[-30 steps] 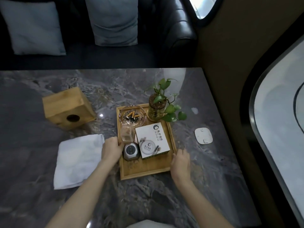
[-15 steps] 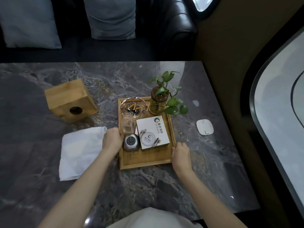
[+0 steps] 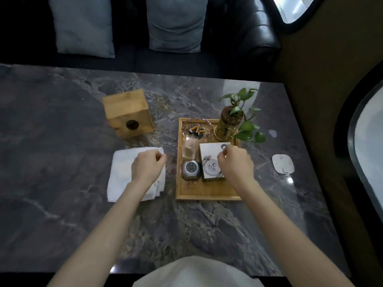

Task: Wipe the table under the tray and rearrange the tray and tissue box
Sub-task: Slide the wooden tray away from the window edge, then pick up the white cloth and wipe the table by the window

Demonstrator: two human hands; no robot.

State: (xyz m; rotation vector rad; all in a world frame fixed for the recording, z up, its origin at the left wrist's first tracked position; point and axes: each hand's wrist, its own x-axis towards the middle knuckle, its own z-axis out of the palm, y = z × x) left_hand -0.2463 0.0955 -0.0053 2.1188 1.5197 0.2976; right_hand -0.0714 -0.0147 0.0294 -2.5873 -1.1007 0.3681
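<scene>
While my left hand (image 3: 148, 167) hovered loosely curled over the folded white cloth (image 3: 124, 175) and my right hand (image 3: 236, 163), also empty, over the bamboo tray (image 3: 207, 192) right of the tissue box (image 3: 128, 112), I judged a careless lift could topple its glass (image 3: 189, 149) and ashtray (image 3: 196, 127).

There is only one view, from a camera worn on the person's head, looking forward and steeply down over the dark marble table (image 3: 62, 204). It sits close enough that both forearms run up from the bottom edge. The wide lens bends the table's edges. Beyond the far edge, a sofa (image 3: 238, 38) shows, probably dim from the poor light.
</scene>
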